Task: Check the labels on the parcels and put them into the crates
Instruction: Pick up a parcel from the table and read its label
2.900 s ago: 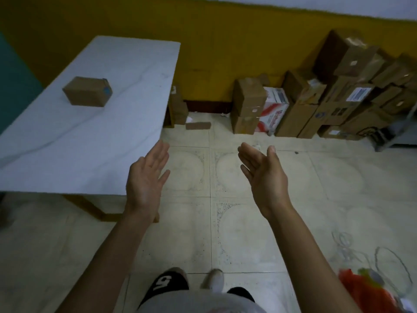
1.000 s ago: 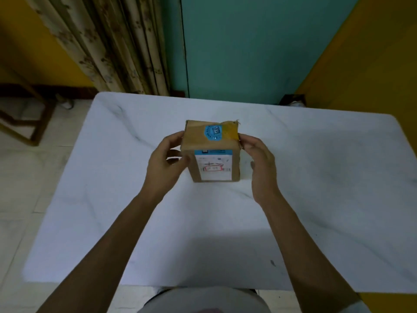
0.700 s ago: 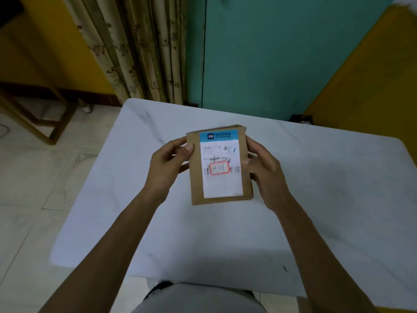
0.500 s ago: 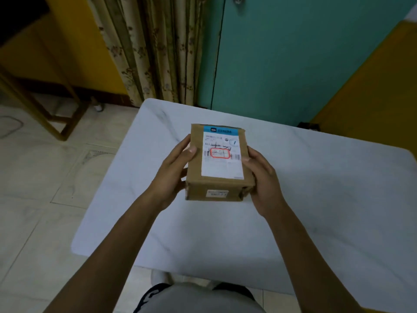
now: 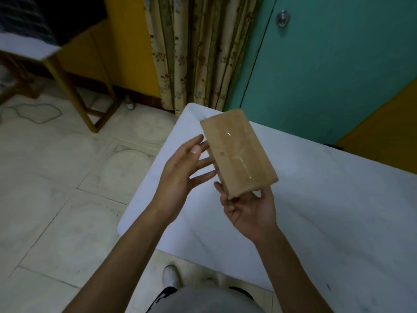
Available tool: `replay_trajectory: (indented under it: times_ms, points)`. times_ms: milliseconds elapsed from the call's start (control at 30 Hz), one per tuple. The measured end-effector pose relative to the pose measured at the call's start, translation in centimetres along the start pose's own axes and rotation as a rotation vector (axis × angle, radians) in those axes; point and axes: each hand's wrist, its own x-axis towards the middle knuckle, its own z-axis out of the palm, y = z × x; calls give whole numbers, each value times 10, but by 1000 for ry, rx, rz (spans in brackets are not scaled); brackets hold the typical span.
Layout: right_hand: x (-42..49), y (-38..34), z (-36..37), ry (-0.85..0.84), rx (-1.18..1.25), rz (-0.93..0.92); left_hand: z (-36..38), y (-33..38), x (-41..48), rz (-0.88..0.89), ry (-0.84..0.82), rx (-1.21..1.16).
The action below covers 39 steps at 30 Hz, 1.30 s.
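A brown cardboard parcel [image 5: 239,152] is held up above the white marble table [image 5: 316,211], with a plain taped face turned towards me; its label is out of sight. My right hand [image 5: 248,206] grips the parcel's near end from below, thumb on the left edge and fingers curled round the underside. My left hand [image 5: 182,168] is beside the parcel's left side, fingers straight and spread, their tips touching or just short of its edge. No crate is in view.
A teal door [image 5: 327,64] and a floral curtain [image 5: 198,53] stand behind the table. A wooden-legged table [image 5: 67,80] with a dark object on it is at the far left. A cable [image 5: 33,111] lies on the tiled floor. My feet show below.
The parcel has been turned over, so its label face no longer shows. My left hand has let go and opened beside it. My view has swung left.
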Motion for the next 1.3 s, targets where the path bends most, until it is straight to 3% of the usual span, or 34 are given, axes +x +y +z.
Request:
replay_trajectory:
  times_ms: [100, 267, 333, 500, 667, 900, 1100, 1300]
  points:
    - [2, 6, 5, -15, -41, 23, 2, 4, -14, 74, 33, 98]
    - [3, 15, 14, -37, -335, -340, -9, -10, -40, -64, 89, 302]
    - [4, 20, 17, -74, -454, -396, -18, -18, -53, -89, 108, 289]
    - [19, 40, 26, -265, -635, -309, -43, -33, -91, -108, 271, 194]
    - [36, 81, 48, -472, -994, -255, -86, -23, -120, -67, 535, 125]
    - [84, 170, 111, -514, -1222, -246, -186, -6, -143, -77, 696, 105]
    - [131, 297, 203, -572, -1320, -284, -312, 30, -159, 12, 828, 22]
    - [176, 391, 284, -503, -1344, -297, -432, 75, -154, 88, 911, 306]
